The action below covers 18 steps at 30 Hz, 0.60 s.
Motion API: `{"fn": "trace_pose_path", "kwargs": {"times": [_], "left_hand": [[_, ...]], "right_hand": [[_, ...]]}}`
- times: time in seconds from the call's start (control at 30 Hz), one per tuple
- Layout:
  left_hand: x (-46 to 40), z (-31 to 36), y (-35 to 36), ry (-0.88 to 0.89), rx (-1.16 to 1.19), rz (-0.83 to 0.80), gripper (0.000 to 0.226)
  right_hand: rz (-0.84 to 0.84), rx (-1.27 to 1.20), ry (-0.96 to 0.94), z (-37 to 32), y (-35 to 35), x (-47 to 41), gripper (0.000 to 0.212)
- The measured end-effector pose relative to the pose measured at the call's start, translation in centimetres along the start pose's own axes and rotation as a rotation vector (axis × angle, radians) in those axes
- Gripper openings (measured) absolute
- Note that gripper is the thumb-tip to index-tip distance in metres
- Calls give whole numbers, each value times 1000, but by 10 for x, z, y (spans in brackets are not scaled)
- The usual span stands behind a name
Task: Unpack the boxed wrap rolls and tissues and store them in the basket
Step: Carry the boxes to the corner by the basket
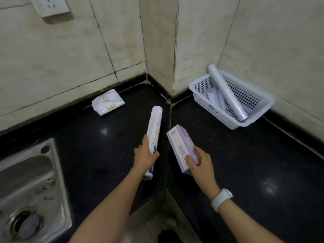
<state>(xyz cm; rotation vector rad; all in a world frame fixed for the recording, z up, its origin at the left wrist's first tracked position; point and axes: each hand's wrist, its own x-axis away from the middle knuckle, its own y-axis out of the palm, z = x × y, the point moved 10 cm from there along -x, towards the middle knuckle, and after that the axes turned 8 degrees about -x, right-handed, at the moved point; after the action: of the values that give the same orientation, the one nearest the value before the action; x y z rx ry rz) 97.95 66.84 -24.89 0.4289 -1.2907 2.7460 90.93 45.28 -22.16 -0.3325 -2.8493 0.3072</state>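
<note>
My left hand (145, 154) grips a white wrap roll (155, 125) with printed label, pointing away from me above the black counter. My right hand (199, 161) holds a purple box (178, 144) by its near end, tilted, just right of the roll. A white perforated basket (231, 118) stands in the right corner against the wall. One long wrap roll (228, 95) lies slanted across the basket, its far end sticking over the rim; more rolls (219, 100) lie under it. A white tissue pack (107, 102) rests on the counter by the back wall.
The black counter (245, 155) runs around an inside corner with a tiled wall pillar (163, 50) jutting out. A steel sink (29, 186) sits at the lower left. A wall socket (50, 5) is at the upper left. A white watch is on my right wrist.
</note>
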Motion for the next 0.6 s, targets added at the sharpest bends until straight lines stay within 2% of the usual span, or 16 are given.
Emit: {"fn": "trace_pose_path", "kwargs": {"times": [0.17,0.27,0.33,0.4,0.47,0.53,0.6], "left_hand": [[-75,16,12,-52,-100,-46,81],[-89,19,22,-80,-134,-78,82],[-89,25,19,-105,-148,-30,85],[-84,42,6,-54,-115,89,88],[-76,69,-6,95,34,144,83],[-73,92,-4,191,319,-8,74],[-69,108,14,144,529,-324,73]], "right_hand": [[68,0,-17,-9,-15,-50,49],[114,0,-36,-13,-28,-64,50],[135,32,-58,-19,-37,-68,52],[144,63,-107,-29,-45,-69,55],[175,65,-170,-45,-56,-66,60],[197,45,-225,-62,-67,-63,66],[189,17,-268,-80,-70,-59,72]]}}
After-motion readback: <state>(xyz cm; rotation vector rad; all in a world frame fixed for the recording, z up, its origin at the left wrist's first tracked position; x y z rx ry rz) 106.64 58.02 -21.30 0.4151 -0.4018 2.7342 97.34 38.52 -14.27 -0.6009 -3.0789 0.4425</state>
